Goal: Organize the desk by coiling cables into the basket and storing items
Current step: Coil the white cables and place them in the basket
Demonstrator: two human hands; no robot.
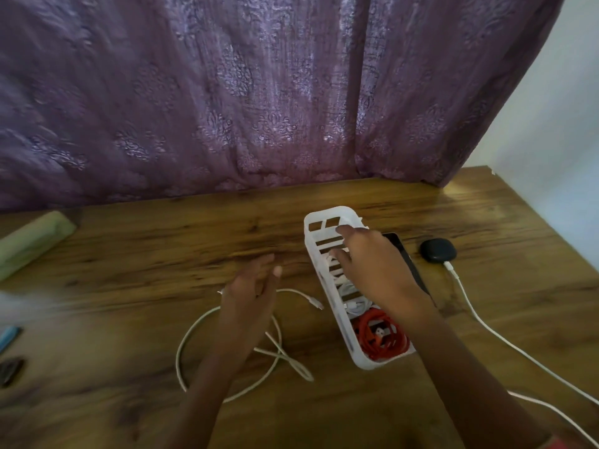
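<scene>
Two coiled cables in basket (330, 293); right hand (376, 267) spread above; left hand (252, 286) spread over loose cable (194, 332).

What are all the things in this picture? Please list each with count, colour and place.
basket: 1, white, desk middle-right
red cable: 1, coiled, basket's near end
white cables in basket: count unclear, mid-basket
loose cable: 1, white, desk left of basket
charging cable: 1, white, desk right, plugged into case
case: 1, black, right of basket
dark flat device: 1, right of basket, partly hidden
green pouch: 1, far left
small items: 2, blue and dark, left edge, blurred
curtain: 1, purple, behind desk
desk: 1, wooden
left hand: open, above loose cable
right hand: open, over basket
</scene>
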